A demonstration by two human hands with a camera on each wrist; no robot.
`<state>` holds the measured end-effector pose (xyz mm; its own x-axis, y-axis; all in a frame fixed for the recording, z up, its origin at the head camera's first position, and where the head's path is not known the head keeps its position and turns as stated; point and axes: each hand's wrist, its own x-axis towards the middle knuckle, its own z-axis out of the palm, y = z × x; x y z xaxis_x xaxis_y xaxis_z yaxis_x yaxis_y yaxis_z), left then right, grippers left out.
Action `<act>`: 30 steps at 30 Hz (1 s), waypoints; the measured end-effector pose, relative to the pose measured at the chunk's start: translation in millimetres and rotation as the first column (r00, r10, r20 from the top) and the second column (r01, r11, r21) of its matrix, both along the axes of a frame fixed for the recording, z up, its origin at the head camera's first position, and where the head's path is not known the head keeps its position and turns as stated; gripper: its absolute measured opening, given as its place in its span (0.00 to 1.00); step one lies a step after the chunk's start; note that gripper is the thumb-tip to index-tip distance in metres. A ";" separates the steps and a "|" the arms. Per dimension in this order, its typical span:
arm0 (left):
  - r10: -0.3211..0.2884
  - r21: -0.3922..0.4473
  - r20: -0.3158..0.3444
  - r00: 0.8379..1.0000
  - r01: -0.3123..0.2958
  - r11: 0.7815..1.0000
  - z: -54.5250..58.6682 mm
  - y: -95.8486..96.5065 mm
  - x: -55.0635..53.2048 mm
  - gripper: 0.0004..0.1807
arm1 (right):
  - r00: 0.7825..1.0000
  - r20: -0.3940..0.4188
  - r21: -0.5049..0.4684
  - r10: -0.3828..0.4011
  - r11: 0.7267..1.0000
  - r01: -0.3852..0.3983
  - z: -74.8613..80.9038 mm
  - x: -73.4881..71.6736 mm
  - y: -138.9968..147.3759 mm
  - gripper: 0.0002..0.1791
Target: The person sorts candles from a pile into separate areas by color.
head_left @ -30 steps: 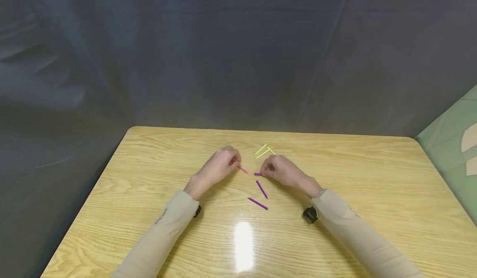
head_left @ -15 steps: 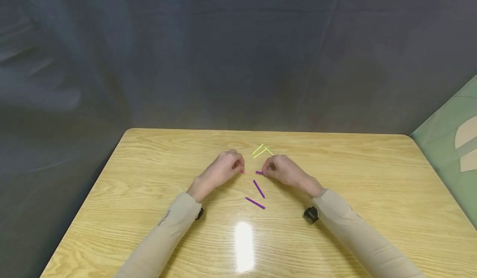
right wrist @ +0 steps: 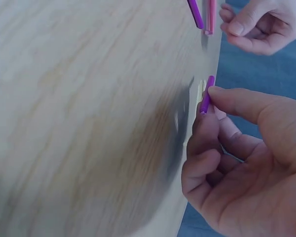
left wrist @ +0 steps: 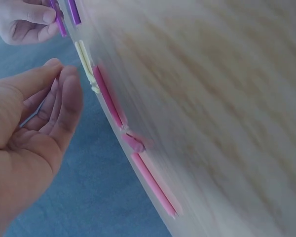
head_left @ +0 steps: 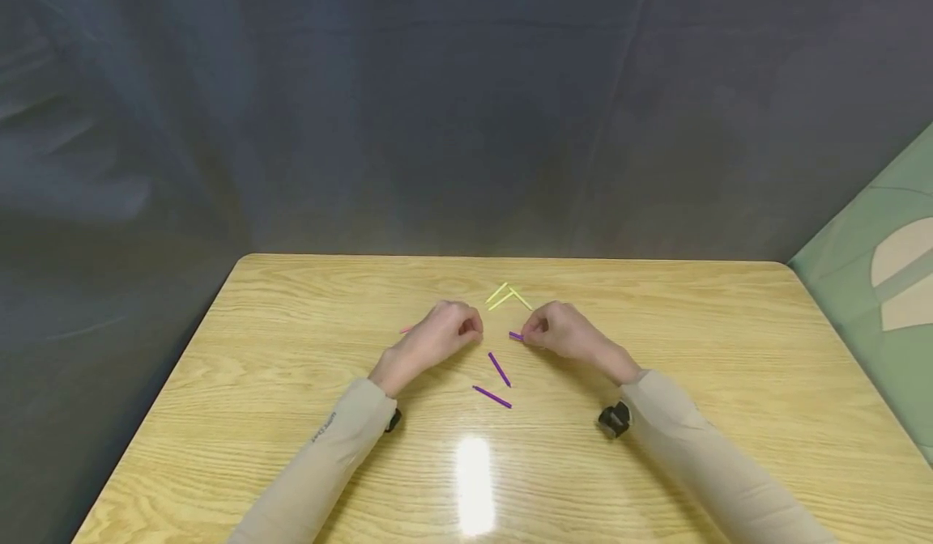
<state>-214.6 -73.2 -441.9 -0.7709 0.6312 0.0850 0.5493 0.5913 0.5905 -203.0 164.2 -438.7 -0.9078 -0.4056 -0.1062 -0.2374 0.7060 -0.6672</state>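
One purple stick (right wrist: 207, 94) pinched in my right hand (right wrist: 261, 168), toward the table's (head_left: 729, 342) far edge | my left hand (left wrist: 32, 153): fingertips together, nothing visible between; pink no longer pokes out, so it seems freed | pink stick (left wrist: 108, 96) lies nearby, on the table

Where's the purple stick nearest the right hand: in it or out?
In: the right wrist view shows the right hand pinching the purple stick.
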 end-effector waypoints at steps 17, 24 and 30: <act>-0.027 0.116 0.241 0.970 -0.001 0.993 -6.7 13.5 4.6 0.00 | 0.952 0.300 -0.155 -0.066 0.981 0.117 3.8 -2.4 33.9 0.08; -0.038 0.048 0.197 0.980 0.029 0.998 -8.0 16.4 6.5 0.04 | 0.937 0.343 -0.182 -0.064 0.974 0.133 8.7 -2.0 44.2 0.11; -0.081 0.021 0.145 0.986 0.078 0.997 -8.7 19.4 6.9 0.04 | 0.934 0.348 -0.157 -0.081 0.977 0.143 10.0 -1.4 50.8 0.12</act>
<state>-207.7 -53.8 -450.6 -0.7232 0.6905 -0.0148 0.5014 0.5397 0.6763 -204.4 215.0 -428.7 -0.8710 -0.3438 -0.3509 0.0981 0.5783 -0.8099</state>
